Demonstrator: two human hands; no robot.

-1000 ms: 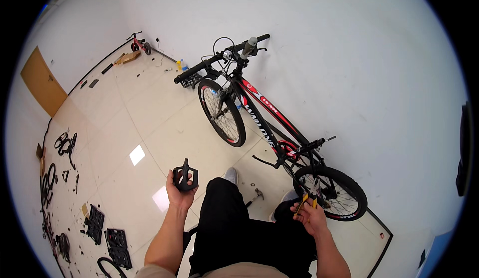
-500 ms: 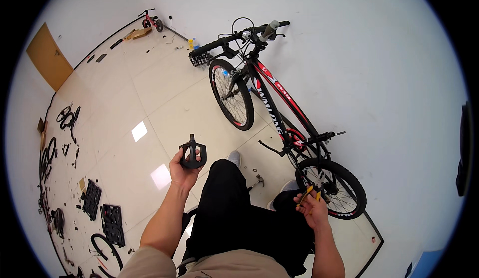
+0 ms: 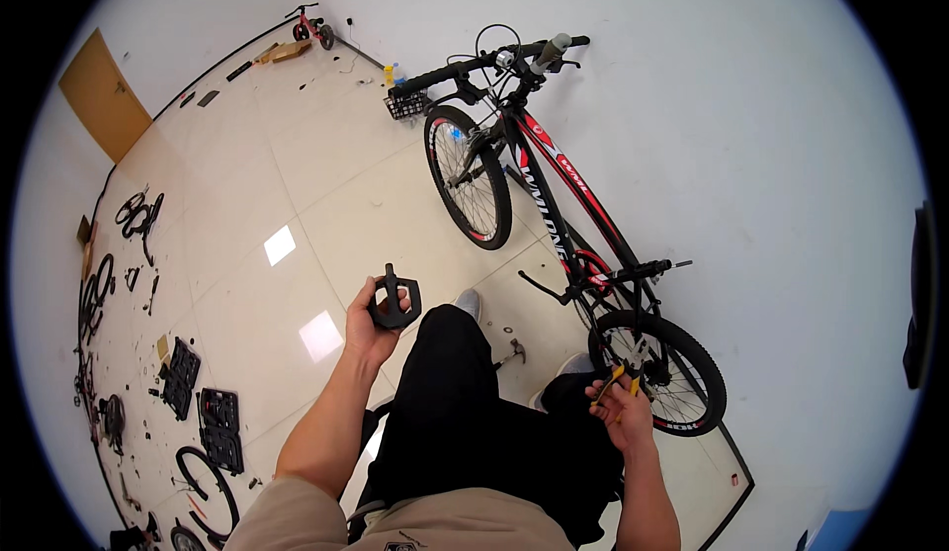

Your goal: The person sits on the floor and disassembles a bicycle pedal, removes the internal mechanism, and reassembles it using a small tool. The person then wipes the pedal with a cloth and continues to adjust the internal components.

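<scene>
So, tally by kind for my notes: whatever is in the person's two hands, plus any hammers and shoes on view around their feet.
Black pedal, in the left hand: 1
Yellow-handled tool, in the right hand: 1
Hammer, on the floor: 1
Shoes: 2
Total: 5

A pale, glossy tiled floor (image 3: 346,205) strewn with tools and bicycle parts.
Right of centre, a black-and-red bicycle (image 3: 542,200) stands on its wheels; below the centre, a hammer (image 3: 513,351) lies near a small ring (image 3: 507,330). At lower left, two open black cases, an upper one (image 3: 180,378) and a lower one (image 3: 219,427), lie close together, with a curved black strip (image 3: 235,507) beneath them in the frame. Dark parts (image 3: 143,217) are scattered along the left edge, and at upper left a small red bike (image 3: 314,30) stands beside flattened cardboard (image 3: 287,51).
</scene>
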